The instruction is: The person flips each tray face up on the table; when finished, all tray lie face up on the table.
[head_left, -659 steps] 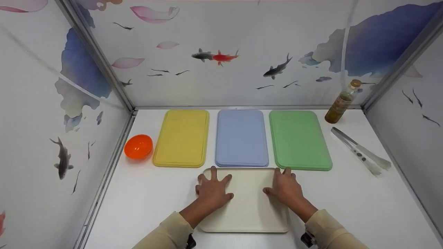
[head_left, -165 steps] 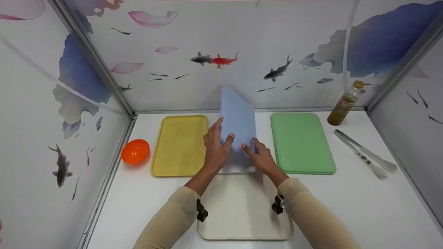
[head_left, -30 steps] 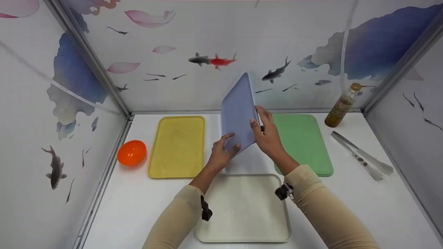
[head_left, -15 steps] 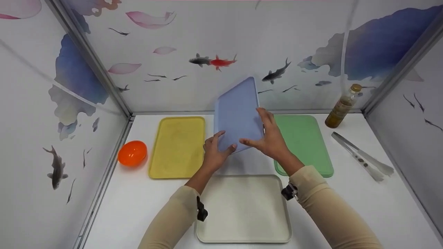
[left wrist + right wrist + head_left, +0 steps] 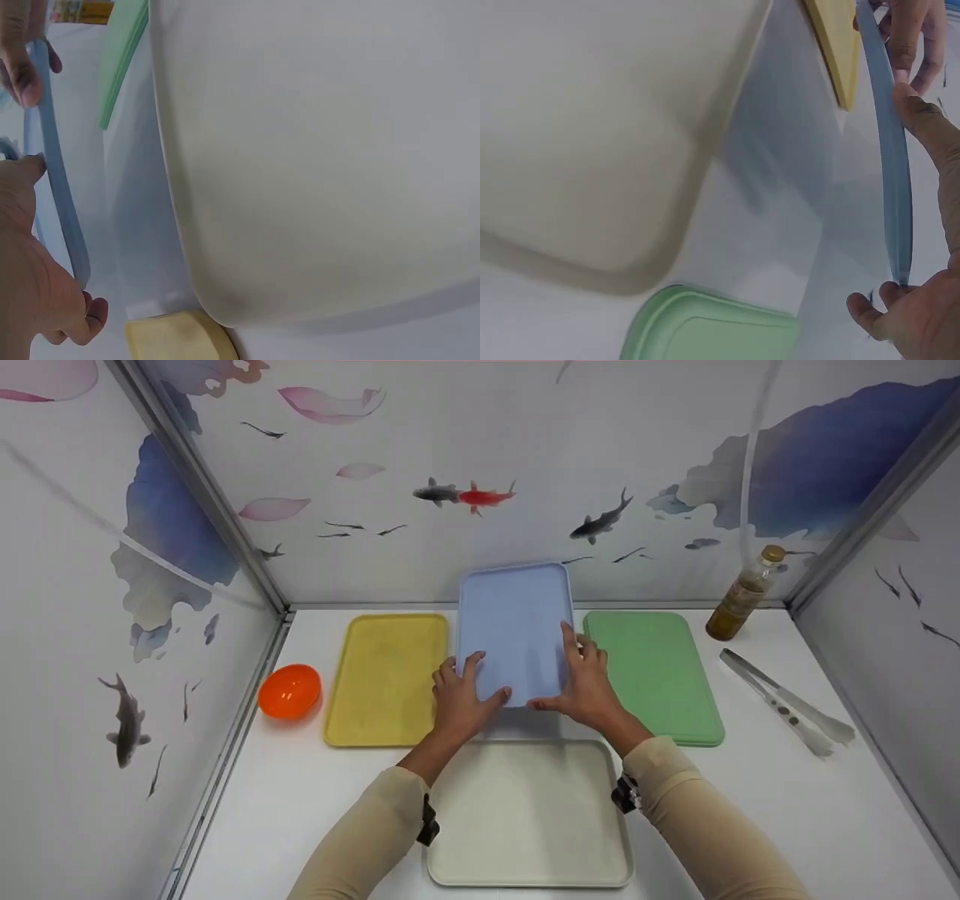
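A light blue rectangular tray [image 5: 514, 622] is held up off the table at the back middle, its flat rimmed face turned toward the head camera. My left hand [image 5: 459, 697] grips its left edge, with the thumb at the near edge. On the opposite side my right hand [image 5: 592, 682] holds the right edge, its thumb also along the near edge. Both wrist views show the blue tray [image 5: 894, 165] edge-on, well above the white table. A cream tray [image 5: 529, 817] lies in front, below the forearms. The yellow tray [image 5: 386, 682] and green tray [image 5: 652, 675] flank the blue one.
An orange bowl [image 5: 289, 692] sits at the far left. At the back right stands a capped bottle [image 5: 742, 596] of brown liquid, with metal tongs [image 5: 787, 705] lying in front of it. Printed panels [image 5: 480, 435] enclose the table's back and sides.
Over the last second the blue tray has turned from a steep slant to nearly square and come lower. Earlier it lay flat on the table. The yellow tray's upper face also looks different from 22 seconds ago.
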### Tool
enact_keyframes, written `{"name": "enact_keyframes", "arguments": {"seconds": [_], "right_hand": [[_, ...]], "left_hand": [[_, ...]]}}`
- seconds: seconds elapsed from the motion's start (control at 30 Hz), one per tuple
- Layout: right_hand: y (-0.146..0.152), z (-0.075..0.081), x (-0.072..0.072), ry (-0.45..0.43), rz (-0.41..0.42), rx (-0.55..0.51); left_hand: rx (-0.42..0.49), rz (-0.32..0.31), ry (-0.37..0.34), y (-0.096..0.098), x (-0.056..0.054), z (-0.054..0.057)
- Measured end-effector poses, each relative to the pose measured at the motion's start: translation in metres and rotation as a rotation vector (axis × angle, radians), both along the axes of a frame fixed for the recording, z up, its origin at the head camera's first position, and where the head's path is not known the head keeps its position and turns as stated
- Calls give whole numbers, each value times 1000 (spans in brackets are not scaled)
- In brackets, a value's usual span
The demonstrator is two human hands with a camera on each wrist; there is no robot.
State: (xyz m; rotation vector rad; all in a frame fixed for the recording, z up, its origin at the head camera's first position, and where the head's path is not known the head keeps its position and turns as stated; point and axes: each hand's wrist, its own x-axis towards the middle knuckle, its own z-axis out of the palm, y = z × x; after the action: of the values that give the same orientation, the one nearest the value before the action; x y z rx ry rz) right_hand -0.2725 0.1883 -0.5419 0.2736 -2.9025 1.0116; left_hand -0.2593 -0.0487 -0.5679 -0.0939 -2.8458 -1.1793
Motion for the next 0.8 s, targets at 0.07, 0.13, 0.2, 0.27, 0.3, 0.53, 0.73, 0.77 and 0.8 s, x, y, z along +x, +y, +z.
{"name": "enact_keyframes", "arguments": {"seconds": [0.07, 0.13, 0.2, 0.27, 0.3, 0.53, 0.73, 0.77, 0.8], "right_hand": [[1, -10, 0, -22, -17, 17], [1, -19, 1, -47, -32, 36], [0, -29, 2, -81, -40, 42], [-1, -37, 2, -112, -41, 34], [-2, -40, 2, -122, -41, 28], [-5, -51, 3, -119, -5, 26], [-7, -54, 6, -114, 37, 40], [-8, -54, 7, -120, 41, 55], [-10, -54, 7, -130, 46, 71]], "left_hand": [[-54, -21, -19, -2, 1, 1], [-108, -42, -38, -4, 2, 0], [-160, -61, -58, -6, 3, -2], [-202, -79, -75, -7, 3, -3], [-219, -88, -79, -7, 4, -5], [-384, -134, -97, -7, 2, -15], [-562, -143, -117, -5, 3, -17], [-582, -151, -128, -4, 3, -16], [-606, -157, -138, -4, 5, -16]]}}
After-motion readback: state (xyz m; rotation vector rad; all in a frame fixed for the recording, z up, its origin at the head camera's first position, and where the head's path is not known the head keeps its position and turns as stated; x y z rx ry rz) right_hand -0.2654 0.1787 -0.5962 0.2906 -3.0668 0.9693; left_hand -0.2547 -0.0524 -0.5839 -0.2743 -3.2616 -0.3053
